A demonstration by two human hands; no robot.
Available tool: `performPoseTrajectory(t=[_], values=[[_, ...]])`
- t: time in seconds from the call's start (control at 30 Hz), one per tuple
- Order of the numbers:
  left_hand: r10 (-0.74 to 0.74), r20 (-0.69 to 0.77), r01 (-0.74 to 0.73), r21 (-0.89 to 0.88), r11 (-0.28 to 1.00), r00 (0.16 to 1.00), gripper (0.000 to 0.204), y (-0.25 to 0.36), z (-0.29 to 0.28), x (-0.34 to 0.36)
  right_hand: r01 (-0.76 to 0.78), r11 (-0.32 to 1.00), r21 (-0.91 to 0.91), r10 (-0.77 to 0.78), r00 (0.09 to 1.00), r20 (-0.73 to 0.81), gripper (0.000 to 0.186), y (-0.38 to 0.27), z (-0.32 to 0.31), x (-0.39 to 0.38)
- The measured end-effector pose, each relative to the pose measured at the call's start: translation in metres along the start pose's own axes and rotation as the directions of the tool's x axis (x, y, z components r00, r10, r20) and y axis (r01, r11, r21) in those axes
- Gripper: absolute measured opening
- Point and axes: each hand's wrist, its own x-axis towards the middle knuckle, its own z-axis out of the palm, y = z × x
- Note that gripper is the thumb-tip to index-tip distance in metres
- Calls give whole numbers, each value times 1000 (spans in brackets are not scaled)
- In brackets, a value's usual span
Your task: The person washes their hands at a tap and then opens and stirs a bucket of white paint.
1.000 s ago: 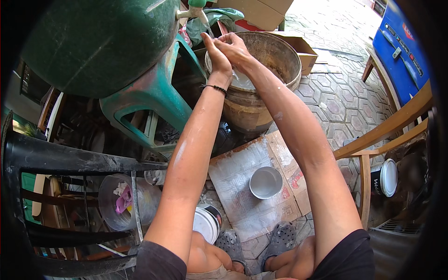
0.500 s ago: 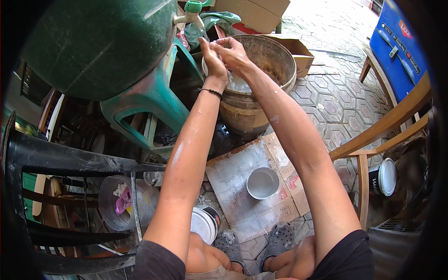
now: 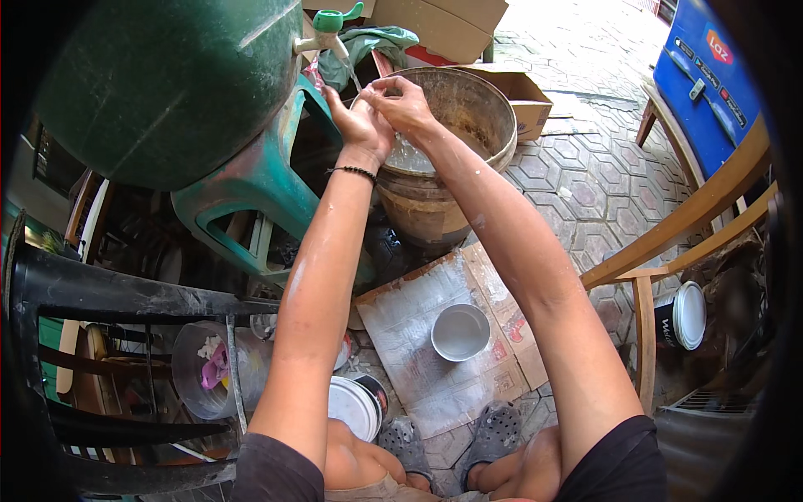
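My left hand point(image 3: 365, 132) is open, palm up, under the tap point(image 3: 327, 33), its thumb stretched out. A thin stream of water point(image 3: 352, 77) falls from the spout onto my hands. My right hand point(image 3: 404, 105) lies against the left one, fingers bent and pinched together over the left fingers; whatever is between them is hidden. Both hands are above the near left rim of a worn, dirty bucket point(image 3: 505, 159), which has water inside. White smears mark both forearms, and a dark bead bracelet point(image 3: 355, 171) circles my left wrist. The tap sits on a big green tank point(image 3: 167, 84).
A green plastic stool point(image 3: 242, 180) stands under the tank. Whitened cardboard point(image 3: 410, 335) bears a pale round container point(image 3: 461, 332). A lidded tub point(image 3: 355, 407) stands by my feet. Black chair point(image 3: 125, 280) at left, wooden chair point(image 3: 644, 326) at right, blue box point(image 3: 711, 71) at far right.
My hands have shifted slightly left, and the left hand has turned its palm further up with the thumb spread. The water stream and tap show more plainly now.
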Motion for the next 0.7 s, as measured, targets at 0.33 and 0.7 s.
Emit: performPoseTrajectory(t=[0.33, 0.7], values=[[50, 18, -51, 95, 994, 999, 123, -6, 2, 11, -101, 990, -94, 85, 983, -162, 62, -8, -2, 6], [-55, 8, 56, -84, 995, 998, 98, 0, -9, 10, -31, 986, -167, 11, 993, -118, 78, 5, -8, 13]])
